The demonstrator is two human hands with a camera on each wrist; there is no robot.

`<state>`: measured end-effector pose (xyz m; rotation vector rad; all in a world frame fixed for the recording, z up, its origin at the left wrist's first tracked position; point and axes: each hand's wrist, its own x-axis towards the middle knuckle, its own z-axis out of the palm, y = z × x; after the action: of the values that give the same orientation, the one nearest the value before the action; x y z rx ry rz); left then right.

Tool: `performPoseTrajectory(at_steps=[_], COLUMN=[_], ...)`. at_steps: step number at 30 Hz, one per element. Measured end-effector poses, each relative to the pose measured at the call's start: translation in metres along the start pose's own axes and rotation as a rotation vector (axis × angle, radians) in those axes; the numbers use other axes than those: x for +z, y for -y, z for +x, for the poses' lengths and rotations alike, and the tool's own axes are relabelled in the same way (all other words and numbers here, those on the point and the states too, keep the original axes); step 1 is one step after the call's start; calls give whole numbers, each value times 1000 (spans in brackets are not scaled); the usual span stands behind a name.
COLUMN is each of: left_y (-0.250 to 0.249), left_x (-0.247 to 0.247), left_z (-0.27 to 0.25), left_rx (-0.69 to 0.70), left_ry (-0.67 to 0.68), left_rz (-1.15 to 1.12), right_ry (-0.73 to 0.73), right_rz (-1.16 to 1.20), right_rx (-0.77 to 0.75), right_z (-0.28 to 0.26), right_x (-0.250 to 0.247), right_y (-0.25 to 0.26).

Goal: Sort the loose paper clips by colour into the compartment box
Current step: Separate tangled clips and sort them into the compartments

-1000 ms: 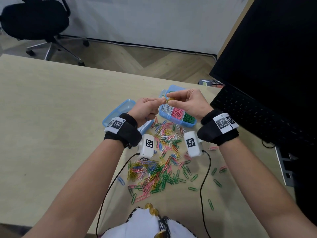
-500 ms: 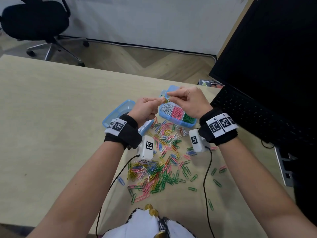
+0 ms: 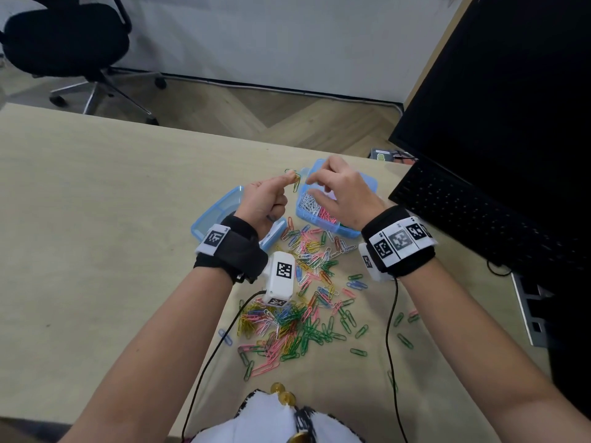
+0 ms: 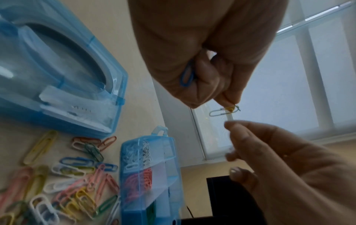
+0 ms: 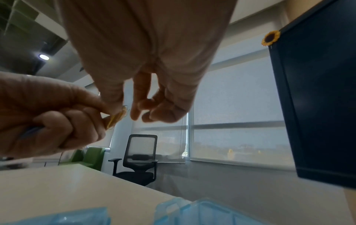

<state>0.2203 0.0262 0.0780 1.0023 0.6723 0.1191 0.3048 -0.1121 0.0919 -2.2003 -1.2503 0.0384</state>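
My left hand (image 3: 290, 179) is raised beside the blue compartment box (image 3: 319, 224) and pinches linked paper clips (image 3: 296, 183), one yellow and one greenish, between thumb and forefinger. The left wrist view shows these clips (image 4: 225, 111) at the fingertips and a blue clip (image 4: 186, 76) tucked under the curled fingers. My right hand (image 3: 315, 190) hovers over the box with fingers loosely spread, holding nothing; its fingers (image 5: 148, 109) are just apart from the yellow clip (image 5: 117, 118). The box (image 4: 150, 167) holds white, pink and green clips in separate compartments. Loose mixed clips (image 3: 307, 298) lie in front of it.
The box's blue lid (image 3: 211, 219) lies open on the table under my left hand. A black keyboard (image 3: 479, 219) and monitor (image 3: 511, 107) stand to the right. An office chair (image 3: 70, 43) is beyond the table's far edge. Wrist camera cables (image 3: 388, 330) trail across the clips.
Both hands were pinching the clips together; now my right hand has let go and spread its fingers. My left hand has moved slightly left, still holding the clips.
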Motion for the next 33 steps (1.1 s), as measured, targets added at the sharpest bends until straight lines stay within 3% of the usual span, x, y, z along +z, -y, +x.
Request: performPoseTrajectory(at_steps=[4,11,14,17,24,28,33], left_y=[3,9,11,11,11,17,18], left_x=[7,11,13,15,23,21,22], left_z=[-4,-5,-7,-8,-15,-14,-18], left_rx=[2,52,65,84,303,412,415], left_ry=[11,4,8,-1,35,103,103], left_rz=[-28,53,80,139,426,602,588], right_ry=[10,-150,-133,-75,-38,-22,-41], right_rz=[6,37,22,3,632,687,615], right_rx=[70,147,135,235,626,669,680], right_z=[-2,-6,-13,-20,-17,-13,-12], right_x=[10,16,15,12,-1,-6,-8], right_y=[4,5,3,5,4,6,5])
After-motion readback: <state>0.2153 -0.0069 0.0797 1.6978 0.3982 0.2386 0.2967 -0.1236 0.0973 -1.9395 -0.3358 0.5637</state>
